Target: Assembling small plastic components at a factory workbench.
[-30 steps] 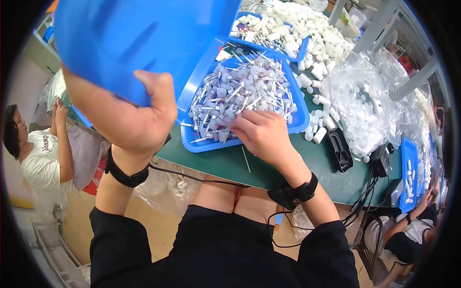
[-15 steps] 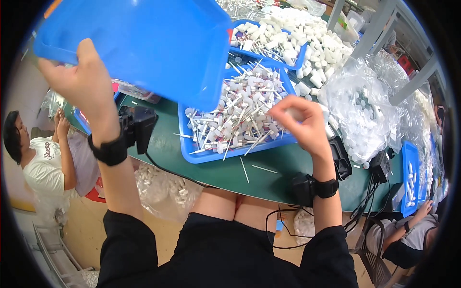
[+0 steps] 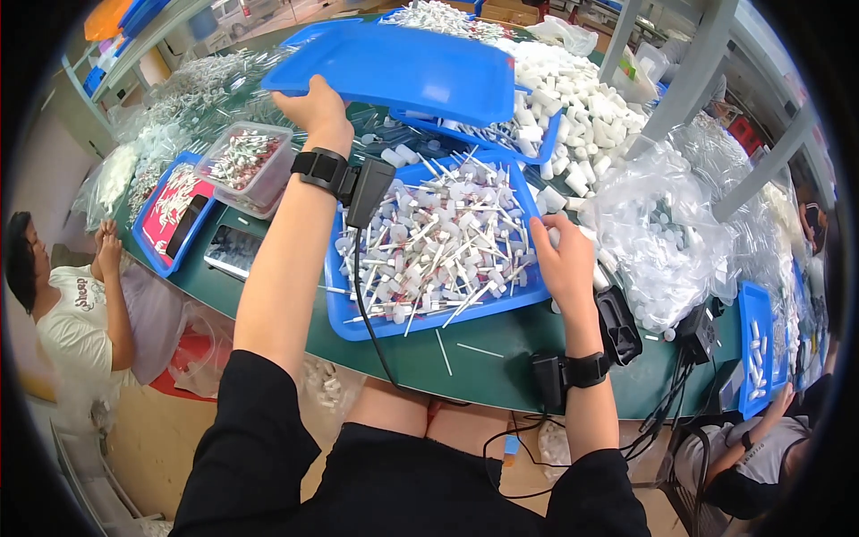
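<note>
My left hand (image 3: 315, 112) is closed on the near left edge of a shallow blue tray (image 3: 394, 67), whose visible inside holds nothing. This tray is raised over the far part of the table. In front of me a second blue tray (image 3: 358, 329) is heaped with small parts (image 3: 438, 242) that have thin white stems and pale, translucent heads. At its right side, my right hand (image 3: 565, 259) is closed on the rim, the thumb on the inner side and the fingers outside. Some of those fingertips are hidden.
White foam-like cylinders (image 3: 573, 107) are piled behind the trays. A clear plastic bag (image 3: 658, 259) lies right, near a black box (image 3: 698, 331) with cables. Left are a clear tub (image 3: 246, 161), a phone (image 3: 233, 251) and a small blue tray (image 3: 161, 259). A co-worker (image 3: 80, 304) sits left.
The raised empty tray has moved away from me and to the right with my left hand. My right hand has come from above the parts to the full tray's right rim. My view has shifted.
</note>
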`<state>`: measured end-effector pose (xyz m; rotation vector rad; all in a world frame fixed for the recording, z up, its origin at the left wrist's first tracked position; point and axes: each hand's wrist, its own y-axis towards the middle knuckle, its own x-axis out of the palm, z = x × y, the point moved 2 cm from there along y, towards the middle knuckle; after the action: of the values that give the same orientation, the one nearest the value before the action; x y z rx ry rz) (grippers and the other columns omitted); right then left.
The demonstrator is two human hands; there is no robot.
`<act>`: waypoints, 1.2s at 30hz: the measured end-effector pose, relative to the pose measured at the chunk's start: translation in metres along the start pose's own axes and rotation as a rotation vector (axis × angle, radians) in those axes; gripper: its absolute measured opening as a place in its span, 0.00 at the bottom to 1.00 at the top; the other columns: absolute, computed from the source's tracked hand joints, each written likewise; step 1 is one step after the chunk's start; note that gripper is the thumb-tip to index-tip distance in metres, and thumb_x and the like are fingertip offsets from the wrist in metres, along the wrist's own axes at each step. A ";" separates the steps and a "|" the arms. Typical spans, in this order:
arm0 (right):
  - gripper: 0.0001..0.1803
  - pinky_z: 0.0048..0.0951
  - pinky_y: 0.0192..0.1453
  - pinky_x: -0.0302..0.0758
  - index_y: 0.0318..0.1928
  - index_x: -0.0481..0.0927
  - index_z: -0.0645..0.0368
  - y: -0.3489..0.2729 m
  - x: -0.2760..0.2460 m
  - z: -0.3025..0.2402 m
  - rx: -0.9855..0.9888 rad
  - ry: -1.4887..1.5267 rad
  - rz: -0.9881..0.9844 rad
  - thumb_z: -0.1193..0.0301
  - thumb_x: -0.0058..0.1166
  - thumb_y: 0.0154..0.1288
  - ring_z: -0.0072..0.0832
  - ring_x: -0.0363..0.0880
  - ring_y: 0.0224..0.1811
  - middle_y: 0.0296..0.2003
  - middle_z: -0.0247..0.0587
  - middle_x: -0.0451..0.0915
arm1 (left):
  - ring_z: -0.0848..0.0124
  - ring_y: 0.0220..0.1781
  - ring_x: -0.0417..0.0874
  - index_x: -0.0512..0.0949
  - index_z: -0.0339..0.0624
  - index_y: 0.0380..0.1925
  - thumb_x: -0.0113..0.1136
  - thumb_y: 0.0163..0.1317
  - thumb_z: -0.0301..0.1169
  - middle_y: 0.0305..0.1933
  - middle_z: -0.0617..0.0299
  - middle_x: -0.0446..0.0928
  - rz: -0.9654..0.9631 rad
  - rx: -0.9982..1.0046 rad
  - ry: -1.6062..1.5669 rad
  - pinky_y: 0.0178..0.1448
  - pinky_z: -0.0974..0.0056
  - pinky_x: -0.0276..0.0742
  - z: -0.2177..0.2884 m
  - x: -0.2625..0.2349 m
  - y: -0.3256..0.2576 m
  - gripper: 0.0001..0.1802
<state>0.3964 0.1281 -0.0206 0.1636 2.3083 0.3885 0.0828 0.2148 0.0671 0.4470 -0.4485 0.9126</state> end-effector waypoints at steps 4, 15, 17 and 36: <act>0.17 0.42 0.37 0.72 0.31 0.79 0.63 0.003 0.001 -0.006 0.082 0.025 -0.037 0.59 0.52 0.61 0.50 0.78 0.32 0.27 0.53 0.80 | 0.59 0.54 0.73 0.50 0.42 0.64 0.53 0.62 0.27 0.59 0.51 0.64 0.009 -0.042 0.043 0.54 0.51 0.74 -0.045 -0.019 0.043 0.33; 0.19 0.43 0.36 0.72 0.32 0.78 0.57 -0.013 0.013 -0.020 0.279 -0.094 0.084 0.53 0.48 0.60 0.49 0.79 0.33 0.26 0.50 0.80 | 0.58 0.68 0.60 0.61 0.35 0.62 0.46 0.68 0.40 0.66 0.47 0.60 -0.541 -0.568 0.300 0.71 0.57 0.53 0.022 -0.050 -0.014 0.28; 0.19 0.44 0.36 0.72 0.32 0.79 0.57 -0.015 0.016 -0.021 0.271 -0.086 0.116 0.53 0.48 0.59 0.49 0.79 0.33 0.26 0.51 0.80 | 0.61 0.66 0.64 0.64 0.33 0.60 0.49 0.67 0.38 0.64 0.48 0.64 -0.786 -0.456 0.315 0.69 0.60 0.57 0.050 -0.064 -0.040 0.26; 0.12 0.38 0.36 0.76 0.25 0.82 0.63 -0.063 -0.059 -0.018 -0.369 0.122 -0.322 0.68 0.50 0.49 0.46 0.80 0.28 0.22 0.54 0.79 | 0.61 0.41 0.77 0.80 0.39 0.41 0.55 0.43 0.15 0.45 0.59 0.78 -1.704 0.911 1.074 0.45 0.61 0.75 0.042 -0.139 -0.232 0.21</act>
<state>0.4241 0.0508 0.0104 -0.4192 2.2831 0.6602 0.1927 -0.0217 -0.0145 0.8184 1.2928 -0.4917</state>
